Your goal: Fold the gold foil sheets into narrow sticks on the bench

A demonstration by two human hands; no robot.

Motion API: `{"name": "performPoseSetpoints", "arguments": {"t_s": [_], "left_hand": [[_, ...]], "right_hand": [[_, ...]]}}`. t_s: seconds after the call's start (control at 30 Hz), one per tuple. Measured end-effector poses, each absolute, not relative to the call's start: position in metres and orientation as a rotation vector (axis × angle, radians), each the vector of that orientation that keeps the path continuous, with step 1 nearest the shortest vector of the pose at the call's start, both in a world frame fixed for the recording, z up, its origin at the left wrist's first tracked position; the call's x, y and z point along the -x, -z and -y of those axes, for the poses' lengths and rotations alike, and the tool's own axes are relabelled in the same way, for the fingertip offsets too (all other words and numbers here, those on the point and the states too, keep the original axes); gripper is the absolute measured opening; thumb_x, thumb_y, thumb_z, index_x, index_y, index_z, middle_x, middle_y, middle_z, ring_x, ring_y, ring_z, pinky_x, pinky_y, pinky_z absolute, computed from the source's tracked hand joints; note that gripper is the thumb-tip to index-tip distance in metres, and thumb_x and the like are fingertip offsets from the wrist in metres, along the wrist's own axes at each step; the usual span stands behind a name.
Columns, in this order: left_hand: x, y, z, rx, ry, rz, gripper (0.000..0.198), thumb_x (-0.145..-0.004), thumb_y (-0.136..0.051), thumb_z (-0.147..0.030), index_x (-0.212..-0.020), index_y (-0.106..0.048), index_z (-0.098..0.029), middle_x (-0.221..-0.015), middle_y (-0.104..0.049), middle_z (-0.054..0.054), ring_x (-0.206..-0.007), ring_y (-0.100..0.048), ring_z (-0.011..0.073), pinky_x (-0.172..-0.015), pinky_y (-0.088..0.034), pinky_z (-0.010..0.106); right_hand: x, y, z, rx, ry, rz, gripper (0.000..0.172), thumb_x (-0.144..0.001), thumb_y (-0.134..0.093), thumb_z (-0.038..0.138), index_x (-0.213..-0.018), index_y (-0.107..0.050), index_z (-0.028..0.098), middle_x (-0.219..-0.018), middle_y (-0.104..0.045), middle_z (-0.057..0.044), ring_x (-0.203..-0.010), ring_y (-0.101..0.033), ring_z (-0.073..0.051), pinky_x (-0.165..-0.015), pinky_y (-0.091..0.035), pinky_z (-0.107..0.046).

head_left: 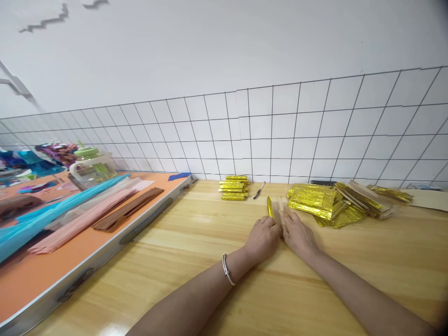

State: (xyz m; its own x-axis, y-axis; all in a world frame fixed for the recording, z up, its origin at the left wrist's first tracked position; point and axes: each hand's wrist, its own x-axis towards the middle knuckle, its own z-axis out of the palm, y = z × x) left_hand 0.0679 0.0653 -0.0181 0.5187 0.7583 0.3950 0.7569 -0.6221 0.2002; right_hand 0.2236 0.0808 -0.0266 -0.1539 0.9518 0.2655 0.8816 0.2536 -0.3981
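My left hand (263, 239) is closed around a gold foil strip (269, 206), whose top end sticks up beyond the knuckles. Right beside it, my right hand (299, 235) has its fingers pressed together along a pale brown paper strip (280, 204). Both hands rest low over the wooden table (196, 261), almost touching. The fingers hide the lower parts of both strips, so I cannot tell whether they are one folded piece. A pile of flat gold foil pieces (311, 200) lies just right of my right hand. Farther back on the left is a neat stack of folded gold strips (234, 189).
A pen (259, 190) lies near the wall. To the left, a raised orange tabletop (84, 247) carries blue, pink and brown crepe paper strips (128, 210) and a green-lidded jug (89, 163). Beige paper (432, 199) lies far right. A black-lined white grid (261, 130) runs along the wall.
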Motion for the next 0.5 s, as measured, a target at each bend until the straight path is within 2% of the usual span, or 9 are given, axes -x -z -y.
{"name": "performPoseSetpoints", "arguments": {"t_s": [0.1,0.23,0.3,0.4,0.5], "left_hand": [[-0.0688,0.0208,-0.0657,-2.724,-0.668,-1.34,0.012,-0.083,-0.046,-0.013,-0.089,-0.055,-0.017,-0.091,-0.055,0.006,-0.092,-0.05,0.0197,-0.082,-0.04,0.033],[-0.0669,0.0235,-0.0688,-2.688,-0.688,-1.345,0.023,-0.082,-0.045,-0.013,-0.103,-0.052,-0.018,-0.098,-0.056,0.007,-0.095,-0.051,0.0195,-0.083,-0.042,0.033],[-0.0652,0.024,-0.0703,-2.66,-0.736,-1.337,0.028,-0.081,-0.047,-0.015,-0.109,-0.05,-0.018,-0.11,-0.054,0.009,-0.102,-0.05,0.0203,-0.088,-0.041,0.034],[-0.0634,0.0236,-0.0715,-2.638,-0.735,-1.33,0.029,-0.082,-0.049,-0.02,-0.11,-0.052,-0.019,-0.118,-0.052,0.008,-0.109,-0.047,0.021,-0.093,-0.039,0.035],[-0.0625,0.0208,-0.0702,-2.686,-0.624,-1.357,0.026,-0.085,-0.044,-0.023,-0.11,-0.053,-0.02,-0.113,-0.056,0.007,-0.106,-0.05,0.0196,-0.092,-0.039,0.034]], "right_hand": [[-0.2244,0.0278,-0.0814,1.691,-0.15,2.151,0.048,-0.085,-0.041,0.025,-0.132,-0.04,0.027,-0.107,-0.054,-0.011,-0.077,-0.056,-0.022,-0.062,-0.036,-0.03],[-0.2267,0.0294,-0.0849,1.682,-0.067,2.235,0.055,-0.085,-0.041,0.021,-0.138,-0.029,0.02,-0.103,-0.057,-0.01,-0.089,-0.054,-0.022,-0.068,-0.037,-0.028],[-0.2274,0.0291,-0.0863,1.661,-0.041,2.27,0.046,-0.085,-0.041,0.021,-0.132,-0.04,0.018,-0.102,-0.058,-0.01,-0.095,-0.052,-0.022,-0.073,-0.037,-0.028],[-0.2272,0.0267,-0.086,1.622,-0.028,2.32,0.027,-0.087,-0.041,0.024,-0.105,-0.061,0.021,-0.094,-0.059,-0.008,-0.095,-0.049,-0.021,-0.077,-0.036,-0.027],[-0.2259,0.0226,-0.0833,1.586,-0.012,2.364,0.025,-0.088,-0.041,0.026,-0.094,-0.065,0.021,-0.089,-0.058,-0.008,-0.093,-0.049,-0.02,-0.078,-0.035,-0.027]]}}
